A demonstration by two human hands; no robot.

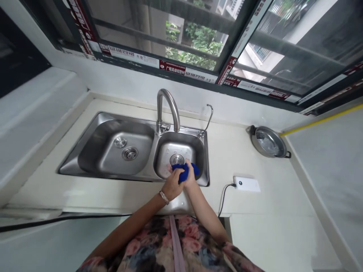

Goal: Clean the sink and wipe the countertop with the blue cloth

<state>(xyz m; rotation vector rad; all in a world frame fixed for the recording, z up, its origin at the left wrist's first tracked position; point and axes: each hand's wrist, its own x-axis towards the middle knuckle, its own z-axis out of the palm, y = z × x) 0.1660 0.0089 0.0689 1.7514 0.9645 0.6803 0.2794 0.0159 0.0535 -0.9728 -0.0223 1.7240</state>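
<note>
A bunched blue cloth [183, 173] is squeezed between my two hands, low over the near edge of the small right sink basin [202, 151]. My left hand [172, 184], with a bracelet at its wrist, closes on the cloth from the left. From the right, my right hand [190, 176] has its fingers wrapped round the same cloth, thumb pointing up. Part of each hand's fingers is hidden by the cloth and the other hand. Behind them curves the tall metal faucet [170, 100], its spout over the basin; no running water shows.
The larger left basin [107, 132] holds a loose drain strainer [120, 142]. A thin bent spout [210, 117] rises at the sink's back right corner. On the counter [227, 151] lie a white power bank [246, 184] with a black cable and, farther back, a metal pot [268, 141].
</note>
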